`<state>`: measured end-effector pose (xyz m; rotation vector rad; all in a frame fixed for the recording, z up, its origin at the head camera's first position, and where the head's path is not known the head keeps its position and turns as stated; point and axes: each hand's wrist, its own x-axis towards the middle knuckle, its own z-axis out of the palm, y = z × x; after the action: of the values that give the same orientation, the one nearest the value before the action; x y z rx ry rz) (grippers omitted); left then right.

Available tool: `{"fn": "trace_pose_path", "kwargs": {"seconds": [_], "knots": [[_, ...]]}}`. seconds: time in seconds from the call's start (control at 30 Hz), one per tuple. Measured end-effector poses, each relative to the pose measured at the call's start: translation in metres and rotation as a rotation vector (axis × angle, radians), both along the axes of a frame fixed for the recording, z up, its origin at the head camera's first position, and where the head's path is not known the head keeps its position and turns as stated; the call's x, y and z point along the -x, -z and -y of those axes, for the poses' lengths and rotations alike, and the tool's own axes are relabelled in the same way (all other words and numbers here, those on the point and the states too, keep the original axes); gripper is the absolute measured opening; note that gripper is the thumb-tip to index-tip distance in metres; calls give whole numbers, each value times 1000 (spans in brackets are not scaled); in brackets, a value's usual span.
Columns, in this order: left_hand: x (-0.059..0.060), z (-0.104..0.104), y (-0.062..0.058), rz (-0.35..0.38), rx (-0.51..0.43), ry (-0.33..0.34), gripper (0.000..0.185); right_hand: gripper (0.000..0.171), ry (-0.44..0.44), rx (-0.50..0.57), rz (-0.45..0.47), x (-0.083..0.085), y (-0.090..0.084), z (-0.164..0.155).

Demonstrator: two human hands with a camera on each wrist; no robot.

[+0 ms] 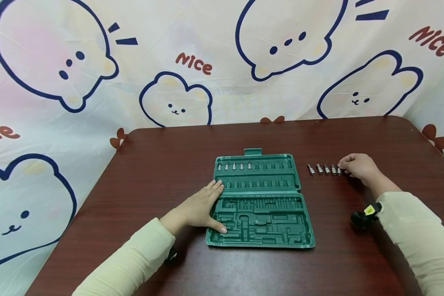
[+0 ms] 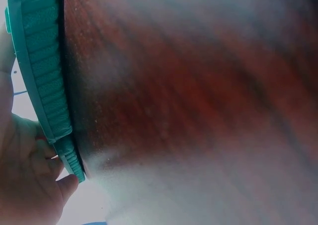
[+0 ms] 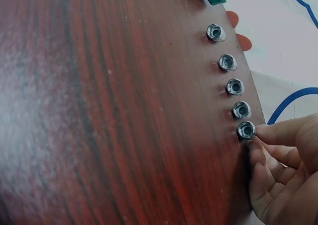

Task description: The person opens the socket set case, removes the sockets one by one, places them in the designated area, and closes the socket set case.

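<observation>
Pinching: right hand (image 1: 357, 166) has thumb and fingertip closed on the end piece of a row of five small grey metal socket bits (image 3: 245, 130), likely to lift it alone.
Row: the five bits (image 1: 326, 169) stand in a line near the table's far right, just beside the case, spaced so each can be taken singly.
Case: open green plastic tool case (image 1: 260, 201) lies mid-table; five bits (image 1: 234, 165) sit in its far-left slots, other slots bare.
Steadying: left hand (image 1: 201, 205) rests flat, fingers straight, on the case's left edge, seemingly to keep it from sliding.
Table: dark red-brown wooden table (image 1: 163, 164).
</observation>
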<state>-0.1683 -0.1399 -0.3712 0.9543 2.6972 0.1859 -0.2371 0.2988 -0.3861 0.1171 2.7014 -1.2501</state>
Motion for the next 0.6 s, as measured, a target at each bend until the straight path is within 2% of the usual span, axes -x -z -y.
{"fn": "trace_pose_path", "kwargs": {"seconds": [0.6], "knots": [[0, 0, 0, 21, 1, -13, 116, 38, 28, 52, -19, -9, -8, 2]]}}
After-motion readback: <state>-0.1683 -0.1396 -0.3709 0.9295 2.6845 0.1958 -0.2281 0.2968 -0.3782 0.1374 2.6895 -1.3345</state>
